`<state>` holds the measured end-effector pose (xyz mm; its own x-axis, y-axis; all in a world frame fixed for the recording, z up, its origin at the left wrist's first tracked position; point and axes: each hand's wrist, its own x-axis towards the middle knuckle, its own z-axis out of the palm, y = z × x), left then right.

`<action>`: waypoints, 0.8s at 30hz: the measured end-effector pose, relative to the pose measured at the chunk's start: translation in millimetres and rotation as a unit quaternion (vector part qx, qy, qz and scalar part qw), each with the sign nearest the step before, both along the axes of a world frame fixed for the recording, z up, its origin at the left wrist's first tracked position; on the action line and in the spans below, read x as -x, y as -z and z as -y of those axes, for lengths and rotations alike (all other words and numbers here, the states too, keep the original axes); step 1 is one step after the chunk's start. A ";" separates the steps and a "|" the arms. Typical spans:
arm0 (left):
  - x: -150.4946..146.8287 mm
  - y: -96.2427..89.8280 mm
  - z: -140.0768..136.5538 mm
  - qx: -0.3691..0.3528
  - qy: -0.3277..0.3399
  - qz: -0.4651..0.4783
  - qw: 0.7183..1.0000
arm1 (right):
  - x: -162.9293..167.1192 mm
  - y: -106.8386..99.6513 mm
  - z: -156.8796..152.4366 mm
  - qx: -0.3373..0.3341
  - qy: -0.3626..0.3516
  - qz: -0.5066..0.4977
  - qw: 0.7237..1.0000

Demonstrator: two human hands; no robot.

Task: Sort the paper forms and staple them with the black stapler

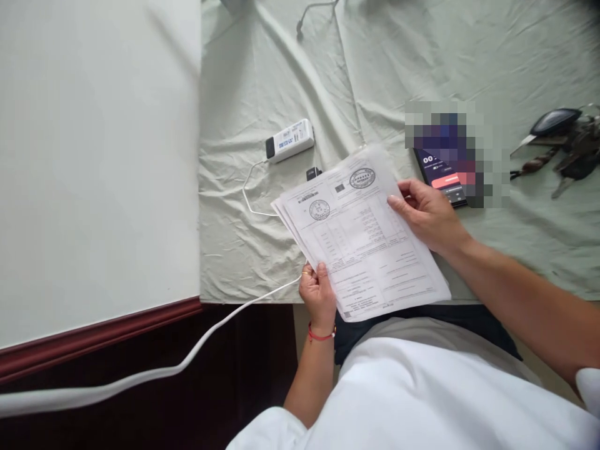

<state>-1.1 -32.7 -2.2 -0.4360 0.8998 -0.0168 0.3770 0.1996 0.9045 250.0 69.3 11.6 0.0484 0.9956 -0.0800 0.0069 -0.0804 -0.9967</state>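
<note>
A small stack of printed paper sheets (360, 244) is held up over the table's front edge, tilted, its print upside down to me. Two round ink stamps and a barcode show on the top sheet. My left hand (319, 294), with a ring and a red string bracelet, pinches the lower left edge, thumb on top. At the upper right edge, my right hand (429, 212) grips the sheets between thumb and fingers. The fingers under the paper are partly hidden. Just beyond the right hand lies a phone (443, 172) with a lit screen, partly blurred out.
A white power bank (290, 140) with a cable lies behind the papers, near a small black object (313, 173). Keys (562, 140) lie at the right on the green cloth (244, 262). A white cable (187, 362) crosses the lower left, past the white, red-edged surface (98, 156).
</note>
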 end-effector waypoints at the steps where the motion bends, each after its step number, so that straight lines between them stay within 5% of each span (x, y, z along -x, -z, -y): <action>1: -1.1 0.1 -0.1 -0.001 -0.005 0.015 1.000 | -0.4 0.8 -0.5 0.004 0.000 -0.007 1.000; 4: -1.8 -0.1 0.5 -0.002 -0.020 0.039 0.999 | -3.5 1.6 -0.7 0.003 -0.003 0.009 1.000; 7: -1.2 -1.2 0.3 -0.012 -0.029 0.058 0.998 | -6.3 -1.0 1.4 -0.024 0.007 0.127 0.992; 14: -2.2 -2.7 -1.4 -0.015 -0.036 0.130 0.991 | -7.0 -1.2 5.3 -0.141 0.027 0.396 0.907; 18: 2.3 4.0 0.1 -0.018 -0.034 0.107 0.994 | -12.0 4.2 1.6 -0.166 0.060 0.439 0.881; 24: 1.3 7.5 -2.7 -0.027 -0.046 0.066 0.996 | -18.2 -5.9 2.2 -0.179 0.074 0.420 0.887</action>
<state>-2.4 -30.0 -9.7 -0.5132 0.8576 -0.0328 0.2356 0.1776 0.9555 268.2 67.2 17.5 0.0729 0.9276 0.3663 0.7740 0.1790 -0.6074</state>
